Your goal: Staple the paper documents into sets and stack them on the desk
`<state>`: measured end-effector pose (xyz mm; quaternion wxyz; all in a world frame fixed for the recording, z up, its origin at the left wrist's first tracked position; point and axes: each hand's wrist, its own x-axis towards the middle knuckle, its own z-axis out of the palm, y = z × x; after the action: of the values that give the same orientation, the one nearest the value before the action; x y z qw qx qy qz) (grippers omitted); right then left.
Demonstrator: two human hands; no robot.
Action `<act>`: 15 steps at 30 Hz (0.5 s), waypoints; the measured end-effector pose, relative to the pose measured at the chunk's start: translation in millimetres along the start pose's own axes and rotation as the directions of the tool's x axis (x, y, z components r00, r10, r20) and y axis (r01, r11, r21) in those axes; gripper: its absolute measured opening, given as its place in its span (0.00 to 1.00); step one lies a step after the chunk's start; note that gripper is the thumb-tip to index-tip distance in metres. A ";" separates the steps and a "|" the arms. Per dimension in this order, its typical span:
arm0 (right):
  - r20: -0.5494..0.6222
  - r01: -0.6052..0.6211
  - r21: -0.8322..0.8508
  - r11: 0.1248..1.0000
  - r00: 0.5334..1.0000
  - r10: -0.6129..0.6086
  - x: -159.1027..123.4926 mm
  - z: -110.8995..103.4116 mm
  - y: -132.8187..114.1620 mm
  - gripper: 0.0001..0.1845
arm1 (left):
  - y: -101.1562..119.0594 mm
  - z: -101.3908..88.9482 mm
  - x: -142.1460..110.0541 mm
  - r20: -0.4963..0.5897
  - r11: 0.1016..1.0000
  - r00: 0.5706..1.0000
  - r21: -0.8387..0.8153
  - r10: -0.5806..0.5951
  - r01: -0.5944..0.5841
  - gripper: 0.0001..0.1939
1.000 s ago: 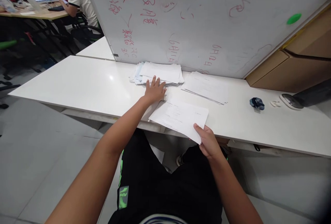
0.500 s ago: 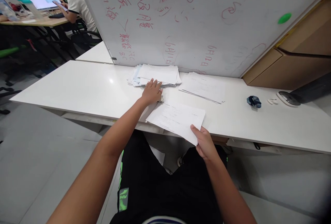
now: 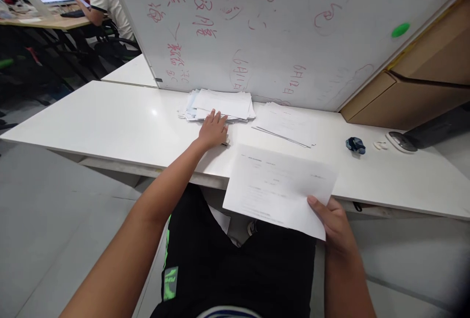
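My right hand (image 3: 335,222) grips a printed sheet of paper (image 3: 275,186) by its right end, thumb on top. The paper is held above the front edge of the desk; whether more than one sheet is there I cannot tell. My left hand (image 3: 213,129) lies palm down with its fingers stretched out. Its fingertips reach the near edge of a thick paper stack (image 3: 223,103). A small object (image 3: 225,142) shows beside and under this palm, mostly covered, and its kind is hidden. Right of the stack lies a thinner pile of sheets (image 3: 288,124).
A whiteboard (image 3: 205,63) with red writing stands along the back of the white desk (image 3: 110,117). Cardboard boxes (image 3: 374,95), a dark blue crumpled item (image 3: 355,145) and a round white-rimmed device (image 3: 401,142) are at the right. A seated person (image 3: 106,2) holds a phone at the far left.
My right hand has drawn the paper to the right and towards me, away from my left hand. My left hand has stayed nearly in place beside the stack.
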<state>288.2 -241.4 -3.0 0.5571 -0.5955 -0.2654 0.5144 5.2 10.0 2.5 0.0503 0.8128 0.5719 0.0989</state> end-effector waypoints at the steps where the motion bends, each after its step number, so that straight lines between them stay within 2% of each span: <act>1: 0.004 -0.002 -0.008 1.000 1.000 0.002 -2.2 -4.4 -0.7 0.22 | 0.0 0.1 -0.1 -0.004 1.000 1.000 0.002 -0.002 0.002 0.28; 5: -0.006 -0.003 -0.030 1.000 1.000 0.003 -4.4 -11.1 2.4 0.23 | 0.3 1.6 -0.7 -0.013 1.000 1.000 -0.014 -0.009 0.009 0.28; 8: -0.027 0.007 -0.006 1.000 1.000 -0.007 1.0 -8.8 8.3 0.23 | 2.3 4.4 -3.4 -0.068 1.000 0.998 -0.025 -0.009 0.007 0.28; 11: -0.052 0.006 0.021 1.000 0.999 -0.005 9.6 -1.0 13.3 0.23 | 6.4 6.9 -9.8 -0.190 1.000 0.982 -0.027 -0.015 0.010 0.25; 15: -0.065 0.028 0.002 1.000 0.997 -0.028 22.2 17.7 7.2 0.25 | 10.3 7.2 -20.1 -0.391 0.993 0.919 -0.121 -0.047 -0.001 0.22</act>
<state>277.6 -216.5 -14.1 0.5736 -0.6073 -0.2547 0.4872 9.7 -12.2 -4.6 -0.0161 0.7651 0.5729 0.2935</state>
